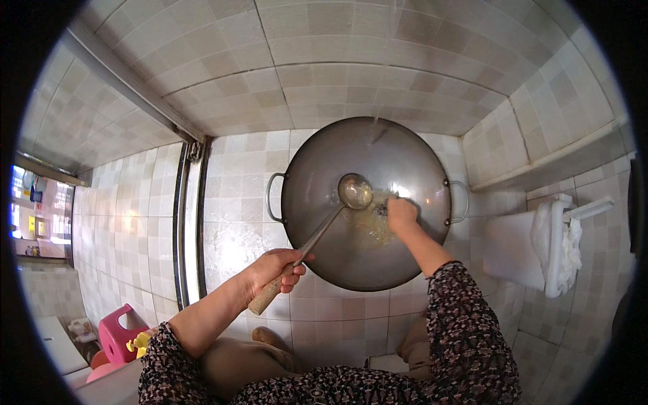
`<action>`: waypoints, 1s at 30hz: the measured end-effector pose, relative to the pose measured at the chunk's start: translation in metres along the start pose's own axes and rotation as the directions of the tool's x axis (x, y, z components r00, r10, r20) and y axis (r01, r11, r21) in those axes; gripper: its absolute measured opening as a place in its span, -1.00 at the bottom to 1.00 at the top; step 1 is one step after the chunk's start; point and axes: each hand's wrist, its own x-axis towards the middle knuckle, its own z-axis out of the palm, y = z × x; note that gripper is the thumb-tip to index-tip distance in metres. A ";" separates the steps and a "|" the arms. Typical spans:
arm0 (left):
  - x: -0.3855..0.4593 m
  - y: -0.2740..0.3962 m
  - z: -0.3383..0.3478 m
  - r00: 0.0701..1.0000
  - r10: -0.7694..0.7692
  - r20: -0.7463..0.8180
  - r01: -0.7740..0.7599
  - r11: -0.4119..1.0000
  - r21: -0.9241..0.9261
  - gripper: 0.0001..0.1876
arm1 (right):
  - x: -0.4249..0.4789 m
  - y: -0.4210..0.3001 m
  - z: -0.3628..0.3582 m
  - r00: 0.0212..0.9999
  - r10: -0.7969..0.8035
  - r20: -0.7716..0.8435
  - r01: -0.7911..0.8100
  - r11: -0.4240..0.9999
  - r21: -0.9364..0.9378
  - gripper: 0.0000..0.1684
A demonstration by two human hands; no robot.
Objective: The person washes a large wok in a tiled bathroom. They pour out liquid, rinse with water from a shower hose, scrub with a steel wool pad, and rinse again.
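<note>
A large metal wok with two loop handles sits on the tiled floor before me. Shallow, yellowish, frothy liquid pools in its bottom. My left hand grips a long-handled metal ladle where its shaft meets the wooden handle. The ladle's bowl is inside the wok, left of the liquid, with some liquid in it. Down in the wok, my right hand is closed around a dark, wiry scourer, pressed near the ladle's bowl. Most of the scourer is hidden by the fingers.
A tiled wall rises close behind the wok. On the right stands a white waste bin with a plastic liner. A door track crosses the floor at left. A pink plastic stool and a yellow pump bottle are at lower left.
</note>
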 end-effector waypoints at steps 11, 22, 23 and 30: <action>0.008 -0.005 -0.002 0.990 -0.117 0.084 0.120 0.992 -0.029 -0.70 | 0.020 -0.049 0.000 0.889 -0.420 -0.181 0.451 0.871 0.195 -0.75; 0.013 -0.010 0.010 0.994 0.047 -0.098 -0.013 0.949 0.315 -0.73 | 0.056 -0.049 -0.001 0.859 0.502 -0.103 -0.436 0.821 0.368 -0.63; 0.015 -0.015 0.004 0.991 0.088 -0.100 -0.038 0.907 0.420 -0.72 | 0.048 -0.050 -0.002 0.811 0.586 0.005 -0.463 0.636 0.617 -0.64; 0.019 -0.033 -0.021 0.798 0.588 0.131 -0.174 0.018 0.985 -0.63 | 0.024 0.002 -0.022 0.660 0.648 -0.380 -0.202 0.640 0.742 -0.65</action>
